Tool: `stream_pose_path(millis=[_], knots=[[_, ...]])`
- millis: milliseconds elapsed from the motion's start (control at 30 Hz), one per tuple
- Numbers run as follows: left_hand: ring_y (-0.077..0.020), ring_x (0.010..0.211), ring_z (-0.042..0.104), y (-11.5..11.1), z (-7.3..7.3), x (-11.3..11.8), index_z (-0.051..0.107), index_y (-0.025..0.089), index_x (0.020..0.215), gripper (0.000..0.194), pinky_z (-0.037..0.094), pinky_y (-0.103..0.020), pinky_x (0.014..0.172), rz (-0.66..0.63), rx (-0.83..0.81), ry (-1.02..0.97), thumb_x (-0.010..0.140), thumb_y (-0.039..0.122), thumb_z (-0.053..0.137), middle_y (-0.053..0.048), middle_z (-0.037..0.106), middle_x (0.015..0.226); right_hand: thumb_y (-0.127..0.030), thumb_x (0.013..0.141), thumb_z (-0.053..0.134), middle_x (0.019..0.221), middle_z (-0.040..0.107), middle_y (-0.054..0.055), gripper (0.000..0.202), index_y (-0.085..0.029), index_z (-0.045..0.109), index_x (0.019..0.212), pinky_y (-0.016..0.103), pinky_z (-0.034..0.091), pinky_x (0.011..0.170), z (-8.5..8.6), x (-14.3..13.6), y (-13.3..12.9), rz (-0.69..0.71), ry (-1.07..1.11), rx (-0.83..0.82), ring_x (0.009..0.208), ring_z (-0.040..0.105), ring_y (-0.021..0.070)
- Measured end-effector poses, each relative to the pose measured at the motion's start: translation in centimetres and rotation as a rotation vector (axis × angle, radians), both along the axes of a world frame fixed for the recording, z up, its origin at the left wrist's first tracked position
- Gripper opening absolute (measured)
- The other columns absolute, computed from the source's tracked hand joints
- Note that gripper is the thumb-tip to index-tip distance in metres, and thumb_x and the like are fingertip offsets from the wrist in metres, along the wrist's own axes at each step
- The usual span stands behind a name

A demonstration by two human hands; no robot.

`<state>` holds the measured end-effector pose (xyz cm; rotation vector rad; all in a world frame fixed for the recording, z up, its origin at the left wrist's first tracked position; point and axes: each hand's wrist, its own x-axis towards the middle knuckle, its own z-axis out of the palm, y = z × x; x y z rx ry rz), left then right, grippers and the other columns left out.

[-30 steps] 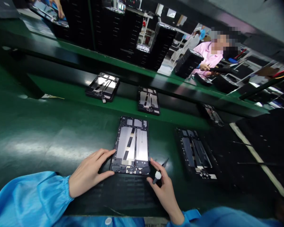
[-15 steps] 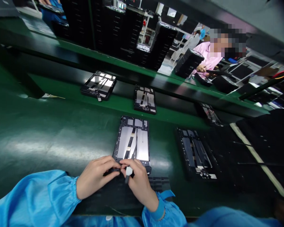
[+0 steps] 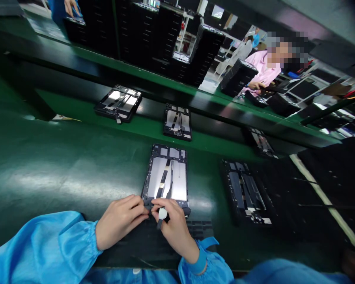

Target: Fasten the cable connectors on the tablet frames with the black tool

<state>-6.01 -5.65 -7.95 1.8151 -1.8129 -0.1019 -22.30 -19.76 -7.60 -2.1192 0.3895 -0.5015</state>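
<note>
In the head view, an opened tablet (image 3: 180, 177) lies face down in front of me, with silver battery panels and dark ribbon cables showing. At its lower left corner my left hand (image 3: 121, 217) is closed in a pinch, thumb against fingers. My right hand (image 3: 173, 221) also pinches at the tablet's bottom edge, its fingertips close beside the left ones. Whatever lies between the fingertips of either hand is too small or hidden. A white-and-grey tab (image 3: 162, 214) shows by the right hand's thumb and fingers. A dark ridged mat (image 3: 199, 228) lies under the right wrist.
Another opened tablet (image 3: 245, 193) lies to the right. Two more, a left one (image 3: 118, 103) and a middle one (image 3: 177, 121), sit on the green strip behind, with a third (image 3: 262, 142) farther right. Tall black stacks (image 3: 148, 43) stand beyond. A person in pink (image 3: 264, 69) works opposite.
The tablets on the back strip have shifted left. My left fingers have drawn closer together at the corner; my right hand has barely moved. At top left, a co-worker's hand shows over a stack.
</note>
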Motion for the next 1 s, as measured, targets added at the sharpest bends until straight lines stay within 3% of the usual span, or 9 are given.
stream_pose_path(millis=[133,233,467,633,767,867,1000], knots=[[-0.0182,0.082,0.059,1.4,-0.2,0.3,0.062,0.021,0.125,0.032,0.049,-0.029,0.071,-0.051,-0.073,-0.294,0.109,0.013,0.035,-0.005,0.068,0.102,0.004,0.085,0.051,0.093,0.074,0.002,0.048,-0.025,0.066,0.12,0.035,0.052,0.079,-0.2,0.0,0.2,0.029,-0.034,-0.108,0.087,0.067,0.0231],[-0.0192,0.089,0.061,2.2,-0.8,0.8,0.055,0.022,0.139,0.04,0.049,-0.03,0.078,-0.065,-0.074,-0.32,0.107,0.009,0.035,-0.006,0.069,0.113,0.006,0.082,0.05,0.097,0.073,0.004,0.053,-0.025,0.066,0.122,0.036,0.054,0.08,-0.3,-0.1,0.3,0.037,-0.031,-0.152,0.09,0.067,0.0243],[-0.0206,0.096,0.06,2.7,-2.6,1.4,0.055,0.027,0.141,0.042,0.048,-0.031,0.082,-0.097,-0.056,-0.313,0.107,0.011,0.035,-0.005,0.069,0.12,0.006,0.084,0.052,0.095,0.075,0.001,0.054,-0.025,0.064,0.125,0.034,0.054,0.082,-0.8,-0.2,0.2,0.024,-0.039,-0.085,0.09,0.068,0.023],[-0.0207,0.092,0.06,2.3,-2.2,1.3,0.054,0.024,0.144,0.049,0.048,-0.032,0.079,-0.119,-0.077,-0.363,0.105,0.006,0.03,-0.006,0.069,0.117,0.001,0.087,0.054,0.094,0.077,0.002,0.047,-0.025,0.067,0.124,0.035,0.055,0.079,-0.3,0.0,0.0,0.029,-0.022,-0.07,0.089,0.07,0.0241],[-0.0208,0.09,0.06,1.9,-1.2,0.8,0.056,0.023,0.138,0.047,0.048,-0.032,0.076,-0.086,-0.078,-0.407,0.105,0.006,0.028,-0.007,0.069,0.113,-0.017,0.101,0.059,0.081,0.077,0.0,0.022,-0.027,0.073,0.115,0.032,0.058,0.076,0.5,-1.3,-0.2,-0.039,-0.094,0.091,0.078,0.073,0.0206],[-0.0212,0.09,0.059,1.7,-0.8,0.4,0.06,0.019,0.133,0.046,0.048,-0.033,0.077,-0.063,-0.091,-0.408,0.104,0.005,0.027,-0.009,0.067,0.114,-0.031,0.109,0.052,0.074,0.07,-0.002,0.027,-0.03,0.071,0.128,0.027,0.06,0.064,0.5,-3.2,0.0,-0.128,-0.146,0.277,0.06,0.067,0.0142],[-0.0202,0.091,0.059,1.6,-0.6,0.2,0.062,0.018,0.13,0.043,0.047,-0.031,0.079,-0.061,-0.09,-0.407,0.105,0.005,0.03,-0.009,0.066,0.115,-0.043,0.108,0.052,0.108,0.07,0.007,0.034,-0.031,0.068,0.137,0.022,0.061,0.05,-0.4,-4.3,0.9,-0.127,-0.107,0.493,0.07,0.072,0.0142]])
